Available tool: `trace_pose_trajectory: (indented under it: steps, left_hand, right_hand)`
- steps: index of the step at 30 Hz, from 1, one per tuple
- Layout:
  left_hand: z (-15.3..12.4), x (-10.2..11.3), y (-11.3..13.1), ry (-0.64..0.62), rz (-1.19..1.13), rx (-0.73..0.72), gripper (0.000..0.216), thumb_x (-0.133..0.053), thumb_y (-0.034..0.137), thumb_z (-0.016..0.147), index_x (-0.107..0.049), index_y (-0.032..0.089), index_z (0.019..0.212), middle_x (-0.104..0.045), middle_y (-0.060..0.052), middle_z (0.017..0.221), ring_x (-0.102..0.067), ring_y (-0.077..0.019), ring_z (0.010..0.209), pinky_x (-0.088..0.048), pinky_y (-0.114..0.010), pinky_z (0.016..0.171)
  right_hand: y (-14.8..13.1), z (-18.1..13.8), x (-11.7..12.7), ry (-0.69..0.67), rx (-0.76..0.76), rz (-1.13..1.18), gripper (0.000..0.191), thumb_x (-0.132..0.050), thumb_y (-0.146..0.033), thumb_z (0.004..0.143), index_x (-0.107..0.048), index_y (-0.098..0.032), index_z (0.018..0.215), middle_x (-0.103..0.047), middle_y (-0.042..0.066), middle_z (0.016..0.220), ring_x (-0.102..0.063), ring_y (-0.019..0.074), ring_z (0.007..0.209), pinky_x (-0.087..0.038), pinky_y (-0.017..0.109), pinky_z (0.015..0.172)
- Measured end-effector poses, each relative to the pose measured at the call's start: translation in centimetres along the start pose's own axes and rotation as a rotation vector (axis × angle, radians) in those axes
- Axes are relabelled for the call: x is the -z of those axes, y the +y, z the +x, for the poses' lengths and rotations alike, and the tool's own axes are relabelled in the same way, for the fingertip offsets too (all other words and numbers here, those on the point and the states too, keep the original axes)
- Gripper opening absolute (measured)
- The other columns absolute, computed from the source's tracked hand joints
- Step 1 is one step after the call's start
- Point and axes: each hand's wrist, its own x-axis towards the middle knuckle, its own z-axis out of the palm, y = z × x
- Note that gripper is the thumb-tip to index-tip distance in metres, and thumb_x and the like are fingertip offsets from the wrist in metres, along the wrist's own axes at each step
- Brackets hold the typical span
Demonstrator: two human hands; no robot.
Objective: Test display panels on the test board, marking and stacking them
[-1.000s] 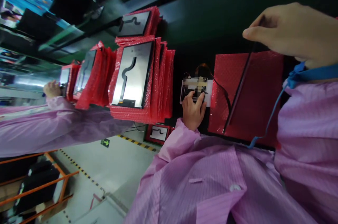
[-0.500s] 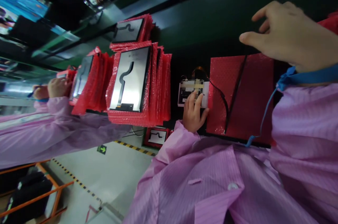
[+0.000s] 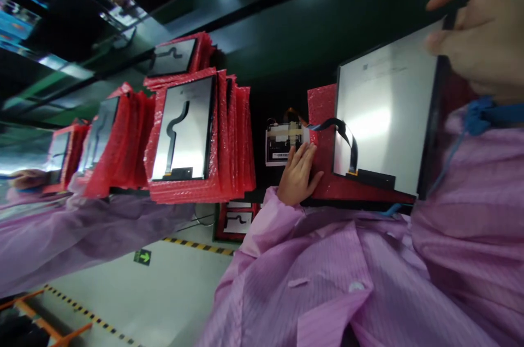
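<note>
Display panel (image 3: 385, 112), silver back up, reaches leftward and toward the wearer's body from the right hand (image 3: 470, 25), which holds it at its upper right corner: thumb over the edge, lower fingers curled behind, index finger pointing out free. A blue wristband (image 3: 485, 112) circles that wrist, its cord hanging beside the panel's right side. Under the panel is a red bubble sheet (image 3: 321, 104); whether the panel lies flat on it or is partly lifted cannot be told. From the panel's lower left, a dark ribbon cable (image 3: 353, 153) curves up and away to a small circuit board (image 3: 280, 145) at the left. There the left hand (image 3: 298, 175) lies palm down, fingers extended and gripping nothing, at the board's lower right corner and just left of the panel. Farther left on the dark tabletop (image 3: 262, 63) stands a large stack of red bubble pouches (image 3: 241, 145) with another panel (image 3: 184, 134) on top, and smaller stacks beyond. At the far left edge, another person's hand (image 3: 30, 179) is beside the last stack.
</note>
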Motion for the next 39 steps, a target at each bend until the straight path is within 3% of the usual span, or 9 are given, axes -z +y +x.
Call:
trace_pose_trajectory:
  steps: [4, 8, 11, 15, 20, 23, 26, 30, 39]
  left_hand:
    - [0.2, 0.0, -0.2, -0.036, -0.032, 0.046, 0.063, -0.033, 0.032, 0.108, -0.011, 0.013, 0.164, -0.050, -0.020, 0.156, -0.040, -0.0271, 0.152, -0.029, -0.052, 0.127]
    - [0.1, 0.1, -0.2, -0.072, -0.009, 0.022, 0.063, -0.039, 0.044, 0.107, -0.027, 0.014, 0.161, -0.049, -0.019, 0.157, -0.037, -0.0295, 0.153, -0.026, -0.053, 0.128]
    - [0.0, 0.0, -0.1, -0.093, 0.027, 0.012, 0.061, -0.045, 0.052, 0.104, -0.043, 0.018, 0.155, -0.045, -0.018, 0.161, -0.033, -0.0314, 0.155, -0.023, -0.055, 0.128]
    - [0.1, 0.0, -0.1, -0.059, 0.076, -0.019, 0.060, -0.048, 0.052, 0.103, -0.048, 0.017, 0.151, -0.048, -0.019, 0.158, -0.034, -0.0346, 0.154, -0.028, -0.057, 0.124]
    - [1.7, 1.4, -0.4, 0.075, 0.094, -0.141, 0.039, -0.059, 0.045, 0.099, -0.067, 0.015, 0.123, -0.070, -0.016, 0.122, -0.061, -0.0296, 0.118, -0.048, -0.048, 0.104]
    - [3.4, 2.7, -1.3, 0.308, 0.067, -0.176, 0.015, -0.058, 0.025, 0.100, -0.070, 0.019, 0.094, -0.071, -0.006, 0.088, -0.061, -0.0194, 0.083, -0.049, -0.035, 0.080]
    - [5.1, 3.4, -2.8, 0.466, 0.080, -0.048, 0.020, -0.050, 0.026, 0.102, -0.068, 0.018, 0.104, -0.071, -0.008, 0.095, -0.061, -0.0213, 0.090, -0.046, -0.040, 0.088]
    - [6.6, 3.1, -4.6, 0.267, 0.038, -0.007, 0.033, -0.040, 0.037, 0.105, -0.068, 0.019, 0.108, -0.068, -0.012, 0.119, -0.053, -0.0273, 0.117, -0.041, -0.047, 0.103]
    - [7.0, 2.2, -5.1, 0.161, 0.002, -0.085, 0.027, -0.042, 0.025, 0.102, -0.059, 0.022, 0.081, -0.070, -0.006, 0.089, -0.058, -0.0223, 0.092, -0.043, -0.042, 0.092]
  right_hand:
    - [0.1, 0.4, -4.0, -0.032, -0.100, 0.034, 0.046, -0.054, -0.011, 0.095, -0.052, -0.025, 0.139, -0.042, -0.003, 0.076, -0.035, 0.0064, 0.057, -0.025, 0.029, 0.058]
    - [2.2, 1.6, -6.5, -0.056, -0.130, 0.116, 0.049, -0.054, -0.008, 0.095, -0.048, -0.020, 0.142, -0.046, -0.003, 0.076, -0.040, 0.0075, 0.060, -0.032, 0.028, 0.062]
    - [2.6, 1.4, -6.8, -0.022, -0.069, -0.157, 0.048, -0.056, -0.013, 0.094, -0.050, -0.015, 0.142, -0.061, 0.011, 0.104, -0.059, 0.0198, 0.097, -0.045, 0.038, 0.088]
    - [1.4, 0.0, -8.3, 0.026, 0.242, -0.453, 0.040, -0.054, -0.024, 0.094, -0.061, -0.006, 0.129, -0.052, 0.024, 0.138, -0.043, 0.0370, 0.135, -0.034, 0.056, 0.112]
    - [0.4, -1.4, -13.4, -0.415, 0.578, -0.084, 0.035, -0.047, -0.042, 0.099, -0.068, -0.015, 0.103, -0.069, 0.012, 0.116, -0.060, 0.0267, 0.115, -0.036, 0.050, 0.112]
    - [0.4, -2.0, -15.4, -0.487, 0.573, 0.003, 0.029, -0.050, -0.038, 0.095, -0.066, -0.015, 0.094, -0.070, 0.012, 0.112, -0.061, 0.0244, 0.108, -0.039, 0.046, 0.107]
    - [0.5, -2.3, -15.9, -0.515, 0.565, 0.032, 0.021, -0.054, -0.033, 0.091, -0.065, -0.016, 0.091, -0.069, 0.011, 0.108, -0.060, 0.0232, 0.104, -0.042, 0.042, 0.102]
    - [0.8, -2.3, -16.0, -0.493, 0.582, 0.048, 0.016, -0.053, -0.028, 0.089, -0.064, -0.017, 0.089, -0.068, 0.010, 0.103, -0.059, 0.0218, 0.101, -0.043, 0.038, 0.098]
    - [0.8, -2.8, -17.7, -0.393, 0.599, -0.126, 0.011, -0.047, -0.019, 0.085, -0.056, -0.017, 0.081, -0.063, 0.009, 0.088, -0.051, 0.0204, 0.086, -0.038, 0.035, 0.085]
